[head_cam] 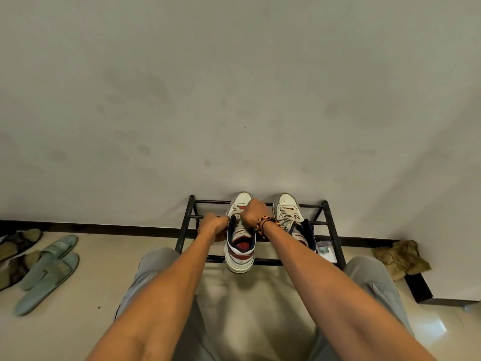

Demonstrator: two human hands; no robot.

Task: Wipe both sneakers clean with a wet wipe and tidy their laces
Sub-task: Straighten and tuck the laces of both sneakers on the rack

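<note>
Both my forearms reach out over my knees in grey shorts [156, 269] toward a low black shoe rack [330, 225] standing against the pale wall [234, 100]. My left hand [212, 226] is at the left side of the nearer sneaker [240, 246], its fingers curled in a fist at the shoe's collar; whether they pinch a lace I cannot tell, since the back of the hand hides them. My right hand [253, 212], with a beaded bracelet [263, 224] at the wrist, sits over that sneaker's laces [235, 209], fingers curled down onto them, seemingly gripping them. This sneaker rests on the rack's top bars, toe toward the wall, heel hanging over the front bar. Just beside it to the right stands the second sneaker [287, 207], toe also toward the wall, its laces loose. Pale green slippers [49, 269] lie on the floor well off to the left, and a crumpled brownish cloth [400, 257] sits by the wall on the right.
</note>
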